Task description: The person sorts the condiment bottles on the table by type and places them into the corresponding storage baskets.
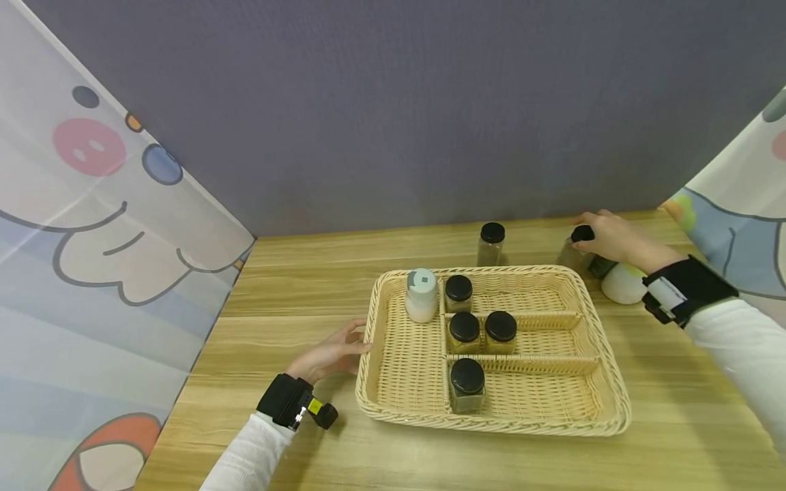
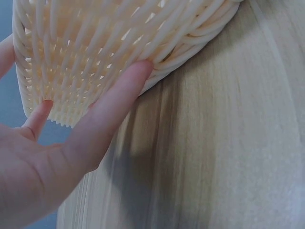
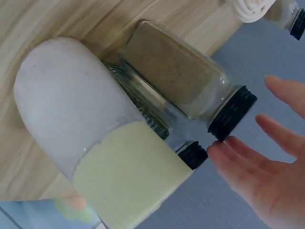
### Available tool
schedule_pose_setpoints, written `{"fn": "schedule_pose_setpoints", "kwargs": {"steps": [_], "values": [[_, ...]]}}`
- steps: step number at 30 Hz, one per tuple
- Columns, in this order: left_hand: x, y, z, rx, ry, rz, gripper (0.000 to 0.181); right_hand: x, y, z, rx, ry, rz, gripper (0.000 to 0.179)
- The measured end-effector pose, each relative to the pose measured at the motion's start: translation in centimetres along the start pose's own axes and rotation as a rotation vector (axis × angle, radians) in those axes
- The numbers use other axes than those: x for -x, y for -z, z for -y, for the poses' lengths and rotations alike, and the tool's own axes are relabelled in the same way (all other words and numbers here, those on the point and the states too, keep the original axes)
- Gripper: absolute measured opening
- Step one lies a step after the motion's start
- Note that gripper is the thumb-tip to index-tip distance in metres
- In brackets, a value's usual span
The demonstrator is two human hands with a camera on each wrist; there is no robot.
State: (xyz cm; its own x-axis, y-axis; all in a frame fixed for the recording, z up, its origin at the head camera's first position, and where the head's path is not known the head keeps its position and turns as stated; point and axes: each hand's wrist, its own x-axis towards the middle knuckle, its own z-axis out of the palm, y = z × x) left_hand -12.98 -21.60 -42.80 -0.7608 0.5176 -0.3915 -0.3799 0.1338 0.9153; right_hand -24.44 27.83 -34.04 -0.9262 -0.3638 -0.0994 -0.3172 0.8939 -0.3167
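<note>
My left hand [image 1: 328, 351] is at the left end of a wicker basket [image 1: 491, 428], its thumb and fingertips against the woven side [image 2: 95, 52] in the left wrist view. At the back right, my right hand [image 1: 620, 240] reaches over a glass jar of brown powder [image 3: 174, 69] with a black lid [image 3: 232, 113]. Its extended fingers stand around that lid, one fingertip right at the lid's edge. Beside this jar are a jar with dark green contents [image 3: 143, 105] and a white bottle [image 3: 71, 90] with a pale yellow cap [image 3: 131, 174].
The basket's left section holds a white bottle with a pale green cap [image 1: 421, 293]. Several black-lidded jars [image 1: 467, 382] stand in its three right-hand compartments. Behind the basket stands another black-lidded jar [image 1: 490, 247]. A grey wall [image 1: 417, 123] borders the wooden table [image 1: 301, 286]; printed cloth [image 1: 123, 327] hangs left.
</note>
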Motion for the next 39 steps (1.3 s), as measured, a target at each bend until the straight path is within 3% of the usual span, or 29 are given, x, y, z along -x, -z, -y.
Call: {"fn": "schedule_pose_setpoints", "kwargs": {"steps": [11, 18, 39], "values": [[0.1, 0.0, 0.2, 0.003, -0.003, -0.001, 0.058, -1.0, -1.5, -0.8, 0.059, 0.104, -0.027, 0.038], [0.1, -0.1, 0.2, 0.004, -0.002, 0.003, 0.059, -1.3, -1.7, -0.5, 0.074, 0.096, 0.017, 0.033], [0.0, -0.2, 0.1, 0.029, -0.004, 0.014, 0.059, -1.1, -1.6, -0.5, 0.088, 0.119, 0.024, 0.032]]}}
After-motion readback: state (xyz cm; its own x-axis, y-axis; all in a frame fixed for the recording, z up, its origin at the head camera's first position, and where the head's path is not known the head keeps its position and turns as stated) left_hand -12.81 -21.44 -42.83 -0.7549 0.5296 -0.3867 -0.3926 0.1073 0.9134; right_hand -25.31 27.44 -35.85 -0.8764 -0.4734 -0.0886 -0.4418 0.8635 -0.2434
